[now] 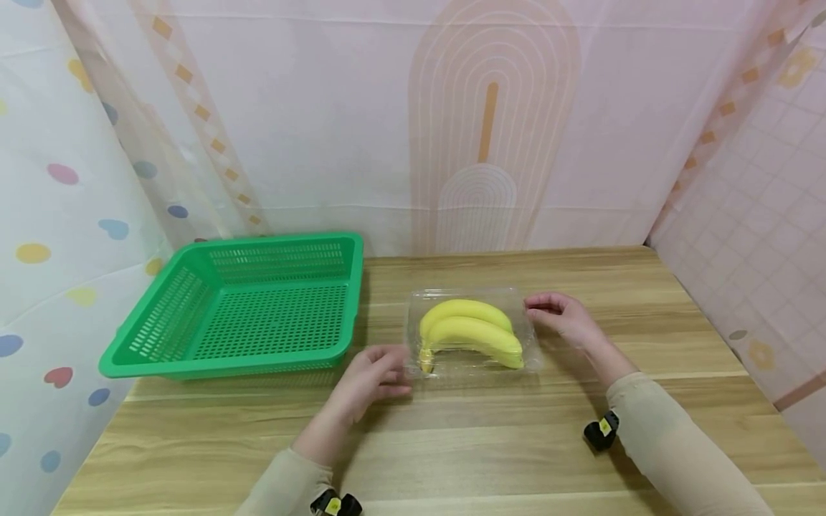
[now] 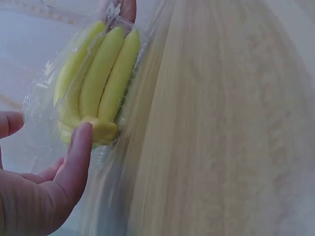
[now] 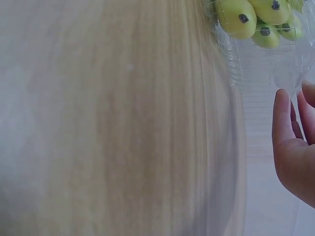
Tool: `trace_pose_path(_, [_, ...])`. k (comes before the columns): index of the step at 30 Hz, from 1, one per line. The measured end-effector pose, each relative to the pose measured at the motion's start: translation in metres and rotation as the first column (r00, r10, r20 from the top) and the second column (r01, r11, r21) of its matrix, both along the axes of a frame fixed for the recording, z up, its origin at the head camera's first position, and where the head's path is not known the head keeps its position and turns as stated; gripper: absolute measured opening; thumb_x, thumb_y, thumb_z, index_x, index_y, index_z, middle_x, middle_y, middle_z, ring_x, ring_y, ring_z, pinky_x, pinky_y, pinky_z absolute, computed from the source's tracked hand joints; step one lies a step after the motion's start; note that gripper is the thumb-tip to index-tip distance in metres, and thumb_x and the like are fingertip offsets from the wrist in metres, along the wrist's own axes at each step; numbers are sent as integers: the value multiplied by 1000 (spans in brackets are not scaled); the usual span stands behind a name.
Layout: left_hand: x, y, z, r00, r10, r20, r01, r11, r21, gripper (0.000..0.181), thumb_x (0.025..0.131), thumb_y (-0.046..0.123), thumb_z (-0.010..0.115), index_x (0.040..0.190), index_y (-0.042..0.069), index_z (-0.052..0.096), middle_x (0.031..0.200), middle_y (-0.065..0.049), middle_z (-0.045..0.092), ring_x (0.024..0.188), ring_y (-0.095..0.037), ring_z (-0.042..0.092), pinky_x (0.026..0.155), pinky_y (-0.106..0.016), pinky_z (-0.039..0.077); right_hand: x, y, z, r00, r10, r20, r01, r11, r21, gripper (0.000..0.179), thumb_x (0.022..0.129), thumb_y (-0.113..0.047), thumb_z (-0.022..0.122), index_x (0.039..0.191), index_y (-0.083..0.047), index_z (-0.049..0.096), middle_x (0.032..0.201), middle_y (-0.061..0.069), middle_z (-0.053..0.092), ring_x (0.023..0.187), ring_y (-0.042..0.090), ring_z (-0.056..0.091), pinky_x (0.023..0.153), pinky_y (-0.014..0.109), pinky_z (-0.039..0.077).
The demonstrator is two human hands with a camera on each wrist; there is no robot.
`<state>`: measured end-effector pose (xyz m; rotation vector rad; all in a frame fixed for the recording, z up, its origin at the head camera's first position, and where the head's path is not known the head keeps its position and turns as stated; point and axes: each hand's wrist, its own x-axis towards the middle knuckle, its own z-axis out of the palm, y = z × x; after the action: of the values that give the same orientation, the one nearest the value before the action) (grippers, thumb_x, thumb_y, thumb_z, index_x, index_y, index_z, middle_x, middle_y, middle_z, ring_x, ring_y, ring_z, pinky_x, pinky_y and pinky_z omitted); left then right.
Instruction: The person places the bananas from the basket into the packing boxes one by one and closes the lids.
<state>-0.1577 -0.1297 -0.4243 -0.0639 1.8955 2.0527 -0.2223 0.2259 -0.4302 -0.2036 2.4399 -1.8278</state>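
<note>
A clear plastic box (image 1: 474, 376) stands on the wooden table, its lid down over a bunch of yellow bananas (image 1: 474, 333). The bunch's stem end (image 2: 101, 130) points toward my left hand, while the dark tips (image 3: 243, 18) face my right. At the box's left side is my left hand (image 1: 371, 376), thumb and fingers spread apart, fingertips right at the plastic wall. My right hand (image 1: 568, 319) is at the opposite side, with its fingertips beside the box's upper right edge. In the right wrist view, a gap shows between that hand's thumb and fingers (image 3: 281, 115).
To the left of the box sits a green plastic basket (image 1: 226, 370) with slotted walls and a grid bottom. The wooden table (image 1: 490, 459) ends at a patterned cloth backdrop (image 1: 323, 143) behind, with more printed cloth on both sides. Each wrist carries a small black camera (image 1: 601, 431).
</note>
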Motion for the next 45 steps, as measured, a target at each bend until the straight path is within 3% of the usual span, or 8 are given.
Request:
trace_pose_path(6, [3,1,1,998,-54,16,54,998,15,48,99,19,57,128,-17,45,93,-14,60,78,-20,64,76,-39,59,1,1,0,1000,4,-4,-4,1000,9,38,95,-8,65,124,16,56,122,28,61,92,0,59,83,17,48])
trace_pose_path(19, [4,7,-6,999,-45,2,45,999,16,36,97,15,56,115,-15,49,85,-10,58,71,-17,62,71,-34,59,0,1,-1,1000,-3,-19,3,1000,12,37,95,-8,66,123,15,57,118,24,63,92,0,58,82,17,47])
trace_pose_path(31, [2,12,-6,1000,-12,-1,12,1000,21,10,91,3,53,96,-3,47,82,-12,57,68,-17,62,68,-34,59,0,1,-1,1000,-2,-19,2,1000,19,38,95,-10,66,123,15,57,113,13,67,93,1,58,82,17,47])
trace_pose_path(45, [1,17,-7,1000,15,23,-15,1000,15,11,84,-1,51,93,-3,47,77,-11,55,61,-15,60,64,-33,59,3,1,2,1000,4,-2,-4,1000,14,38,96,-11,66,124,13,58,116,15,66,93,2,58,82,17,48])
